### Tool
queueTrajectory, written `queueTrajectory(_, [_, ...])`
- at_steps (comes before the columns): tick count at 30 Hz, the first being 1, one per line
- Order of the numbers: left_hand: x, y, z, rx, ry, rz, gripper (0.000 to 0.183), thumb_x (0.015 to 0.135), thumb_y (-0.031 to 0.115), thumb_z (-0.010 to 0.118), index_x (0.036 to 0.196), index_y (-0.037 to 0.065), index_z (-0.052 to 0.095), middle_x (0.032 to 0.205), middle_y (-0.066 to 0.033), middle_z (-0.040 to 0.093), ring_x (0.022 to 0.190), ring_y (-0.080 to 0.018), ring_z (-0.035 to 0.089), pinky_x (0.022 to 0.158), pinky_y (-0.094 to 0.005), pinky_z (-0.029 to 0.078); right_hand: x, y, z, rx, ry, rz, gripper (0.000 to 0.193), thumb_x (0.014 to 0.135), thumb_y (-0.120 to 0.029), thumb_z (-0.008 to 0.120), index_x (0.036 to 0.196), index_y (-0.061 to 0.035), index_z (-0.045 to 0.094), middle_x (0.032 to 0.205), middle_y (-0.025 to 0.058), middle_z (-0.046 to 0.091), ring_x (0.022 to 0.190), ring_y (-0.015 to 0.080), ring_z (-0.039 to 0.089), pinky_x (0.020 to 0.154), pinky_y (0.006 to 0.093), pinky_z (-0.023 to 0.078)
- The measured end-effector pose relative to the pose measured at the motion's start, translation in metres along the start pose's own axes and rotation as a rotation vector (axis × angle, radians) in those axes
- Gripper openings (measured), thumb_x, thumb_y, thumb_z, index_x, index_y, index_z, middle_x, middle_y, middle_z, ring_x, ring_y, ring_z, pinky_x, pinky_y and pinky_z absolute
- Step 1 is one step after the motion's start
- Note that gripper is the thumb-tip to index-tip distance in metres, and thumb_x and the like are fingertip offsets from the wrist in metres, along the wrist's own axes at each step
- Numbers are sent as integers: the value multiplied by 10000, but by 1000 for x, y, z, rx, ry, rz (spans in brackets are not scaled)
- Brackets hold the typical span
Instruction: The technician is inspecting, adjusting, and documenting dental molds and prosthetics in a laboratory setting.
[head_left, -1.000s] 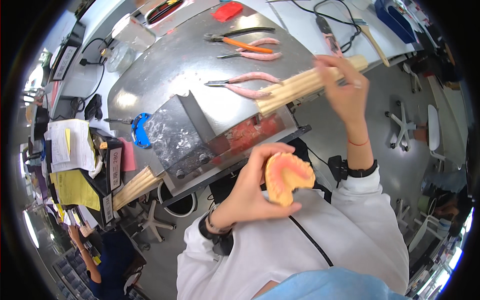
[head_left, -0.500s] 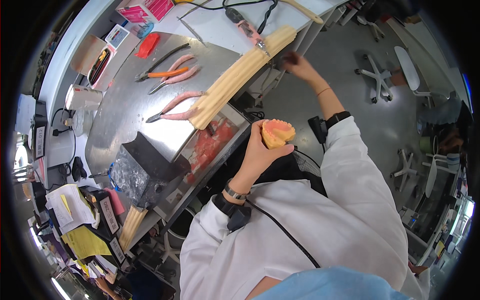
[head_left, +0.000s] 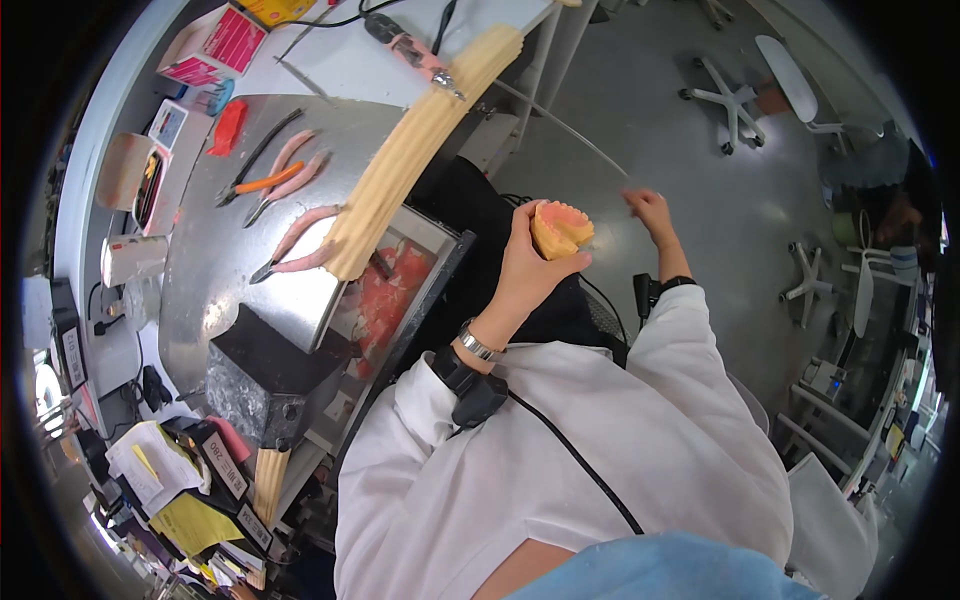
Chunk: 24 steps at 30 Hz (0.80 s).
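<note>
My left hand [head_left: 535, 262] grips a yellow dental model [head_left: 552, 241] with pink material on top, thumb at one side and fingers at the other. It is held over my lap, just off the bench edge. Out to the right, over the floor, my right hand [head_left: 652, 214] has its fingers curled in. A thin pale cord or rod [head_left: 565, 127] runs from the bench side and ends beside these fingers. Whether they hold it is too small to tell.
A wooden strip [head_left: 420, 140] lines the bench edge, with a pink-smeared handpiece [head_left: 412, 52] lying across its far end. Pink-handled pliers [head_left: 300, 245] and orange-handled cutters [head_left: 268, 180] lie on the metal top. An open drawer [head_left: 395, 300] holds red scraps. Rolling chairs [head_left: 735, 105] stand at right.
My right hand has come back from the far bench edge, toward me and to the right. The thin pale cord or rod now stretches toward it. My left hand still holds the dental model.
</note>
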<state>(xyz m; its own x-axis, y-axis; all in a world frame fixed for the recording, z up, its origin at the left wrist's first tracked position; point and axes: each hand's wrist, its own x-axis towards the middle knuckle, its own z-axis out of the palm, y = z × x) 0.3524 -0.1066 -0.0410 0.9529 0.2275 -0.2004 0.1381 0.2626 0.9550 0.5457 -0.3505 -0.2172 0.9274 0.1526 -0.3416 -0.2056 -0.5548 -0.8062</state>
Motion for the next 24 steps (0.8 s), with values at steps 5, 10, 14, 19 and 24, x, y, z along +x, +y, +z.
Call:
queueTrajectory(5, [8, -12, 13, -31, -32, 7, 790, 650, 112, 816, 1303, 21, 382, 1215, -122, 515, 1147, -208, 519, 973, -319, 432, -65, 155, -82, -377, 394, 304, 358, 751, -402, 696, 825, -52, 723, 764, 116, 691, 744, 252, 674, 661, 360, 509])
queueTrajectory(10, [9, -12, 16, -77, -43, -55, 825, 656, 85, 801, 1350, 39, 359, 1256, -120, 484, 1171, -208, 497, 983, -323, 424, -128, 176, -92, -846, 531, 618, 454, 737, -452, 616, 944, -60, 711, 946, 183, 697, 970, 342, 658, 834, 462, 495])
queueTrajectory(14, [12, -3, 22, -124, -71, -71, 820, 654, 75, 800, 1347, 42, 362, 1260, -117, 481, 1164, -207, 500, 981, -321, 426, -139, 215, -91, -556, 186, 714, 500, 792, -535, 579, 835, -47, 681, 833, 146, 689, 797, 303, 664, 767, 440, 493])
queueTrajectory(19, [15, -9, 15, -42, -55, -26, 812, 651, 88, 800, 1339, 46, 371, 1248, -119, 501, 1157, -210, 510, 979, -319, 431, -102, 186, -73, -501, -321, 993, 496, 828, -533, 559, 732, -53, 637, 792, 115, 664, 722, 234, 636, 640, 368, 468])
queueTrajectory(24, [16, -20, 9, 114, -26, 20, 802, 648, 112, 797, 1331, 52, 381, 1220, -135, 545, 1129, -232, 552, 962, -332, 450, -60, 46, -83, 186, -166, 364, 428, 938, -464, 490, 831, -60, 582, 686, 41, 558, 547, 152, 511, 497, 298, 393])
